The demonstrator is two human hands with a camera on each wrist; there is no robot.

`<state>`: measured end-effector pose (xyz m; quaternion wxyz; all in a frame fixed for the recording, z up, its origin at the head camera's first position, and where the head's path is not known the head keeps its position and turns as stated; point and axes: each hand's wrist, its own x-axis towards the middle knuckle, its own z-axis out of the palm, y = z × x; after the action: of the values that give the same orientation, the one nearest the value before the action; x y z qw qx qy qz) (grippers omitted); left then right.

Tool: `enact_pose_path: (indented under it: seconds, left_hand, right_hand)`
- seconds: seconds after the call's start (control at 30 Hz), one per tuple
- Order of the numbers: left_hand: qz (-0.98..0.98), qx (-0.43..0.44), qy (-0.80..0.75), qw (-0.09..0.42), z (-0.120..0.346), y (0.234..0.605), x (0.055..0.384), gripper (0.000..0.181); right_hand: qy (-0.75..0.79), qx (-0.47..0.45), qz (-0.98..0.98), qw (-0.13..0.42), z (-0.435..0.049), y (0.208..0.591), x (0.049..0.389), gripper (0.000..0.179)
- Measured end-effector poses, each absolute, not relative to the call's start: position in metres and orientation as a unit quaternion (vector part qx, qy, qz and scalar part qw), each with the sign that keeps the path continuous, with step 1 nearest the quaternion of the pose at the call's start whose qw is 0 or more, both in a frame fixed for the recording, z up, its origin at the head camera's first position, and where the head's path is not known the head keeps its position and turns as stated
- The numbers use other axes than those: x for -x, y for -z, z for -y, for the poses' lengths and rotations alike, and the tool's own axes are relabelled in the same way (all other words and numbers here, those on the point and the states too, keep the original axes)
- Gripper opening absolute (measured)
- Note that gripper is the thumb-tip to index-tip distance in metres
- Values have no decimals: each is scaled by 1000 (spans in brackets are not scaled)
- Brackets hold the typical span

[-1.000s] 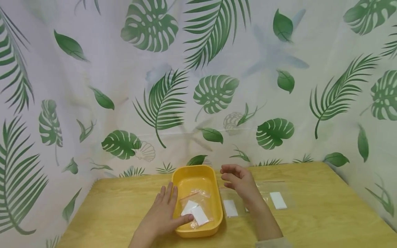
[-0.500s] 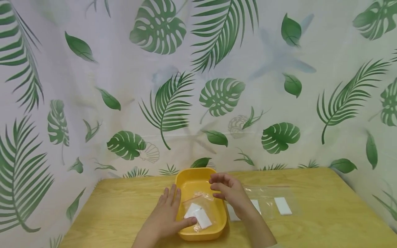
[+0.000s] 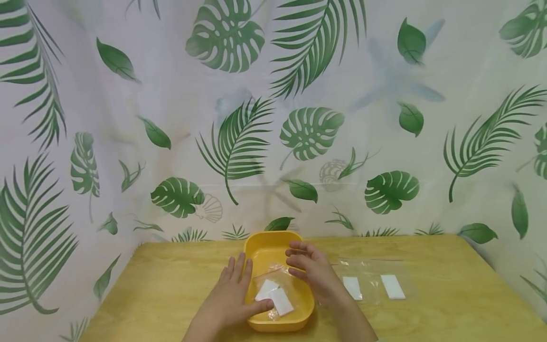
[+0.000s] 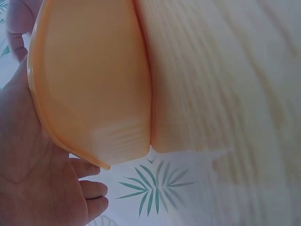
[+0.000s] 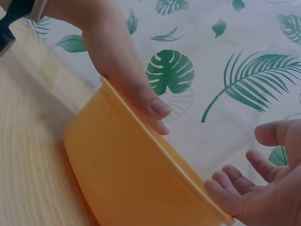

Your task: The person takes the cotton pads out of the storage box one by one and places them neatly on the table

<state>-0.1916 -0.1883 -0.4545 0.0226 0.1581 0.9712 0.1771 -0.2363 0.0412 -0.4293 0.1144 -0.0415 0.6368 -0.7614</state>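
A yellow plastic tub [image 3: 273, 256] stands on the table with clear zip bags inside it. Two white rectangular pieces [image 3: 280, 301] show through the plastic. My left hand [image 3: 228, 297] rests on the tub's left rim, fingers straight and thumb reaching over the inside. In the left wrist view that hand lies along the rim beside the tub's outer wall [image 4: 94, 80]. My right hand [image 3: 314, 270] is at the right rim, fingers loosely bent, nothing visible in it. The right wrist view has its fingers at the edge of the tub [image 5: 127, 160].
To the right of the tub, flat clear zip bags lie on the wooden table [image 3: 179, 285], one with a white piece [image 3: 352, 288] and another with a white piece [image 3: 392, 286]. My right forearm covers part of that area. A leaf-print curtain [image 3: 256, 142] hangs behind the table.
My right hand has moved left from above the bags to the tub's right rim, covering the nearest bag. My left hand stays on the left rim. The head view has shifted slightly.
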Motion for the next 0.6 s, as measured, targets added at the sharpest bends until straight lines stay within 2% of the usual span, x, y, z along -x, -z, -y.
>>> enact_pose_path:
  seconds: [0.33,0.6]
  left_hand:
    - [-970,-162,-179,12,188,456,193,114]
    - [-968,-159,-193,20,184,457,190,109]
  right_hand:
    - [749,58,-644,145,-24,433,226,54]
    - [739,42,-661,127,-19,437,220,58]
